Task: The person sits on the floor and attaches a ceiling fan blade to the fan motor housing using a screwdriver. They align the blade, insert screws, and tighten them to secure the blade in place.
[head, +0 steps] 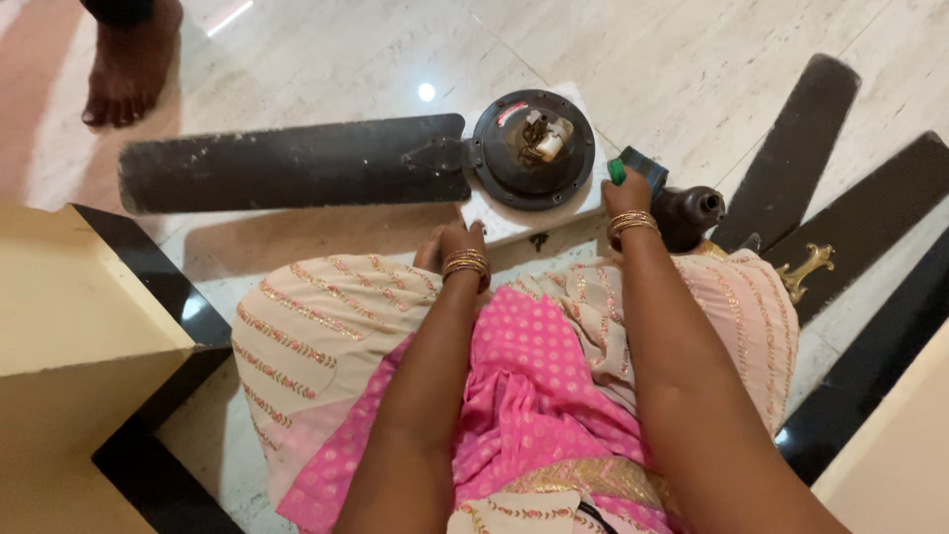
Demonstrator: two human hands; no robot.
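Observation:
A dark round ceiling fan motor (534, 148) lies on a white slab (494, 220) on the floor, with one dark blade (292, 163) attached and pointing left. My right hand (623, 193) is at the motor's right edge, gripping a tool with a green handle (617, 172). My left hand (453, 240) rests on the front edge of the white slab, fingers bent downward and mostly hidden, holding nothing that I can see. Gold bangles circle both wrists. My lap in pink and beige cloth fills the lower middle.
Two loose dark fan blades (791, 148) (870, 218) lie at the right with a brass bracket (809, 267). A dark cup-shaped fan cover (687, 213) sits beside my right hand. Another person's bare foot (129, 64) stands top left. A yellow-topped, black-edged piece of furniture (89, 326) is at left.

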